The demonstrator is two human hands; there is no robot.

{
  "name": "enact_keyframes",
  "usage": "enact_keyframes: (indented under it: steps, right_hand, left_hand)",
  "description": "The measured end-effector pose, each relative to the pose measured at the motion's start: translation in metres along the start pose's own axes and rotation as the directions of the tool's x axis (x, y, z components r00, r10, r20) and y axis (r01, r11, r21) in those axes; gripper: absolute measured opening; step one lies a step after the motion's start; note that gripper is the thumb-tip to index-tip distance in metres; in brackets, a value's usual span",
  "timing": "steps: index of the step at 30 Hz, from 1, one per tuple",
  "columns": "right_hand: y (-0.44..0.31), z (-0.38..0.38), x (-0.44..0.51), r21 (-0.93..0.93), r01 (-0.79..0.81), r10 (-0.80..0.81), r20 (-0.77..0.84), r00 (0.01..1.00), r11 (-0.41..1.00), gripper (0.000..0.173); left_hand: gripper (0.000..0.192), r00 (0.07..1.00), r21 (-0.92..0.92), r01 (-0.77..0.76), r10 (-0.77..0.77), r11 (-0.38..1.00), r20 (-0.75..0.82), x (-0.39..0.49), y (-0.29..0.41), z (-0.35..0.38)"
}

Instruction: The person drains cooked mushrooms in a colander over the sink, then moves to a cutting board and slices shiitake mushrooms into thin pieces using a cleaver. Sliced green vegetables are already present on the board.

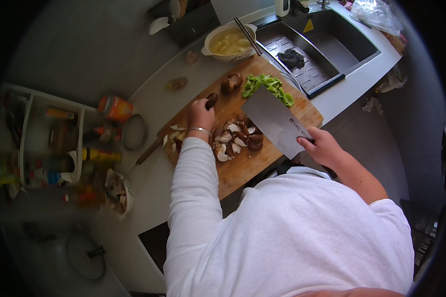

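Observation:
My left hand (200, 116) grips a brown mushroom (211, 101) above the far left side of a wooden cutting board (241, 169). In my right hand (321, 144) is a Chinese cleaver (273, 120), its broad blade slanting over the board's right part. A heap of cut mushrooms (238, 135), brown caps with white flesh showing, lies between the hands. Whole mushrooms (231, 82) rest farther back on the board. Sliced green peppers (269, 87) sit beyond the blade, partly covered by it. Small pale pieces (176, 137) lie left of my left wrist.
A handled bowl of sliced potatoes in water (228, 42) stands behind the board, chopsticks (248, 36) across its rim. The double sink (342, 70) is at the back right. Leftward are a bowl with a long-handled utensil (130, 198), an orange-labelled jar (115, 108) and a shelf rack (80, 144).

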State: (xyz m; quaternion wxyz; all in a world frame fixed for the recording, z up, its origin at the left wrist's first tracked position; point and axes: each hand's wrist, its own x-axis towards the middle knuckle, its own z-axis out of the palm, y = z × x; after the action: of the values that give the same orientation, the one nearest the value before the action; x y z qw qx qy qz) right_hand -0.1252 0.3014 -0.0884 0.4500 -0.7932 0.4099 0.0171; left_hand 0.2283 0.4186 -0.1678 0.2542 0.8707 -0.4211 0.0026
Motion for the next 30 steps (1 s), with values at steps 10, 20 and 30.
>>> enact_keyframes:
  steps: [10,20,30]
  right_hand:
    - [-0.023,0.042,0.006,-0.135,0.352,-0.335,0.134,0.933,0.926,0.028]
    - [-0.041,0.078,0.004,-0.208,0.401,-0.351,0.238,0.906,0.892,0.031]
    - [-0.047,0.082,-0.008,-0.279,0.368,-0.289,0.287,0.913,0.887,0.030]
  left_hand:
    - [0.035,0.863,-0.813,0.505,-0.211,0.292,0.460,-0.171,-0.028,-0.071]
    - [0.017,0.971,-0.249,0.067,-0.120,0.966,-0.205,-0.214,0.002,-0.059]
    - [0.015,0.954,-0.077,-0.112,0.086,0.991,-0.288,-0.223,0.000,-0.052]
